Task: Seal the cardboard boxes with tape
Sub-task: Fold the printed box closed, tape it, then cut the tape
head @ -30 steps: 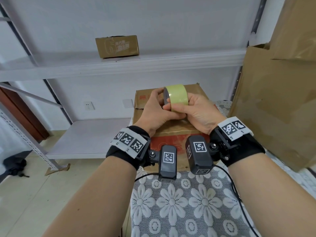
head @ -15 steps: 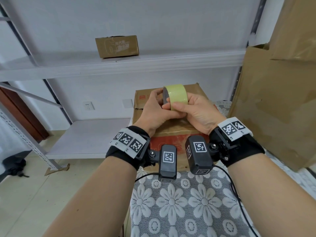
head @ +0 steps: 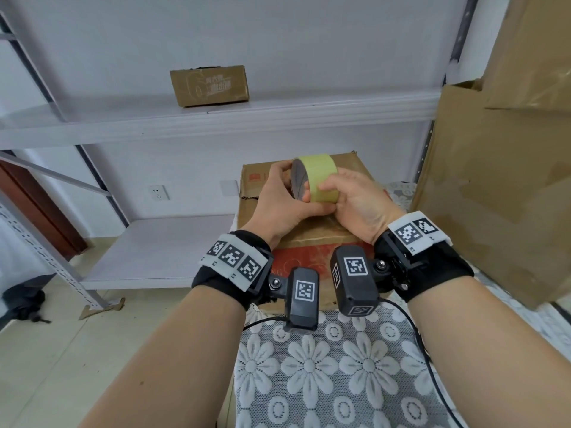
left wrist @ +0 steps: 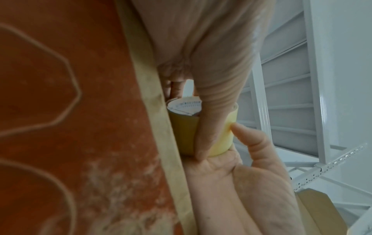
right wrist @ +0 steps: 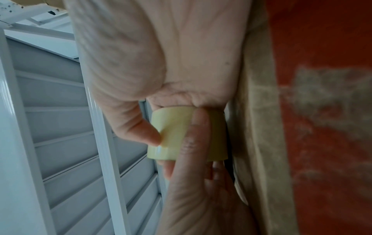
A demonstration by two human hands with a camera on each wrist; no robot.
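— Brown corrugated card, that big cardboard box (head: 312, 236) on the lace cloth (head: 333, 375), a red printed panel on its near side?

— Yes. Both forearms reach level over it, wrists close together. The left hand (head: 278, 205) curls round the open side of the tape roll (head: 318, 177); the right hand (head: 358, 208) cups the other side, its thumb pressing the smooth pale-yellow band.

— And the roll?

— Held up just above the box top, between both hands, a short glossy cylinder.

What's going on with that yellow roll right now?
Both hands, left and right, grip tape roll. No strip pulled yet. Cardboard box below, nothing in the way.
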